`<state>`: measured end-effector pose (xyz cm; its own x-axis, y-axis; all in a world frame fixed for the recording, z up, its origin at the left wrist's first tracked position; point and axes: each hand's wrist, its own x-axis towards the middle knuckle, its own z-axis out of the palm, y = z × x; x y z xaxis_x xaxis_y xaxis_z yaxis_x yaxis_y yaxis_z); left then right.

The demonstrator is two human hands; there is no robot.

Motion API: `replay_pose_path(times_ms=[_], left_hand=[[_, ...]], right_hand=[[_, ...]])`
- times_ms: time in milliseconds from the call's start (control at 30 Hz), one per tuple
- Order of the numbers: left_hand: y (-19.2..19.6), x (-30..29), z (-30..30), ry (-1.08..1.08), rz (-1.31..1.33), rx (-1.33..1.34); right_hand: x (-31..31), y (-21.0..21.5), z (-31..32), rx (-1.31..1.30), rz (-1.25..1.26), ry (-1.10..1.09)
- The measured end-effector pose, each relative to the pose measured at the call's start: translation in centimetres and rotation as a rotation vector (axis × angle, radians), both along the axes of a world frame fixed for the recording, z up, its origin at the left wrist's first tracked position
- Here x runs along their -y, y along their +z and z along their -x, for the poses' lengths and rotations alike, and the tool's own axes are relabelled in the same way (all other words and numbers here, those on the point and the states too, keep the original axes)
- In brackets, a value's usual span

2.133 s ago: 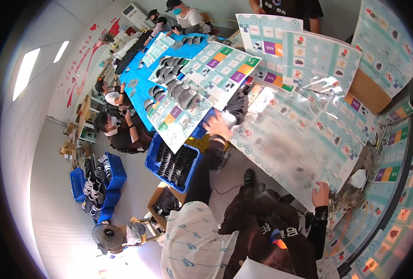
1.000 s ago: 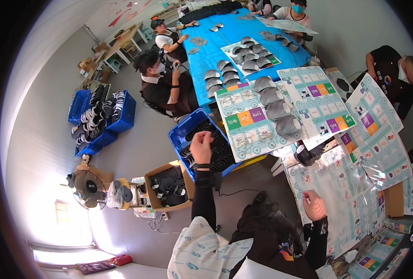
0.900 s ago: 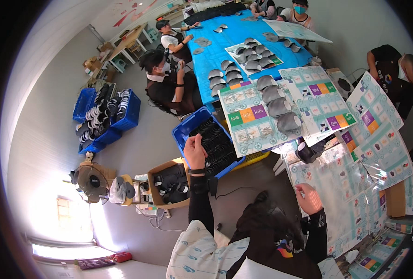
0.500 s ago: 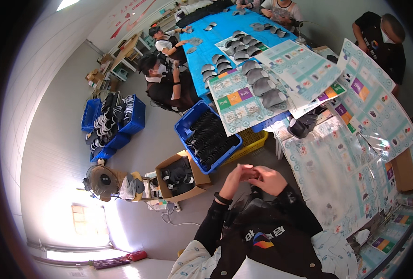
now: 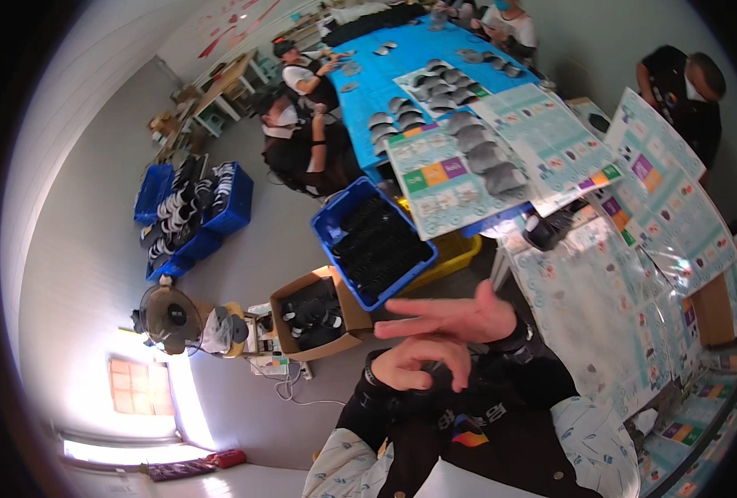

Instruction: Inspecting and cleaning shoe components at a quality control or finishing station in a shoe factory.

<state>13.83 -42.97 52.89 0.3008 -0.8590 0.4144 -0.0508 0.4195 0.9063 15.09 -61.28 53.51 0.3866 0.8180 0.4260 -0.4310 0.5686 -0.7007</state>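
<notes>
Both of my hands are in front of my dark apron (image 5: 435, 423) and hold nothing. My right hand (image 5: 468, 317) is open, its fingers stretched out to the left and its thumb raised. Just below it, my left hand (image 5: 422, 363) has loosely bent fingers that stand apart and point right. The hands overlap in the picture; I cannot tell whether they touch. Beyond them is a blue crate (image 5: 333, 249) packed with rows of dark curved pieces. A cardboard box (image 5: 335, 342) with dark and white items sits left of my hands.
A patterned sheet-covered table (image 5: 551, 332) is at my right. Grey curved pieces like cap visors (image 5: 480, 153) lie on sheets on a blue-covered table (image 5: 368, 75). Co-workers (image 5: 298, 141) surround it. Filled blue crates (image 5: 231, 212) and a fan (image 5: 169, 319) stand at left.
My hands were together, fingers meeting, and are now apart at the fingertips. The right hand has straightened its fingers leftward; the left hand has dropped below it. The view has shifted slightly.
</notes>
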Motion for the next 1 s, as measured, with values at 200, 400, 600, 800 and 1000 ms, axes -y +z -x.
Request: replay_pose_path(times_ms=[200, 400, 600, 800, 1000], left_hand=[[-3.7, -10.1, -1.7, 0.222, -0.054, -0.161], [-8.2, -19.3, -1.3, 0.678, -0.230, -0.412], [-10.5, -24.2, -2.5, 0.834, -0.256, -0.398], [-12.6, -26.3, -3.3, 0.892, -0.431, -0.410], [-12.8, -26.0, -4.6, 0.972, -0.430, -0.373]], right_hand=[[-4.6, 2.3, 0.2, -0.397, -0.623, -0.394], [-11.5, 6.2, -2.3, 0.910, 0.013, -0.112], [-14.4, 4.9, -4.3, 0.562, 0.714, -0.046], [-16.2, 5.3, -5.3, 0.033, 0.506, -1.161], [-17.8, 3.9, -4.2, 0.441, 0.585, -0.895]])
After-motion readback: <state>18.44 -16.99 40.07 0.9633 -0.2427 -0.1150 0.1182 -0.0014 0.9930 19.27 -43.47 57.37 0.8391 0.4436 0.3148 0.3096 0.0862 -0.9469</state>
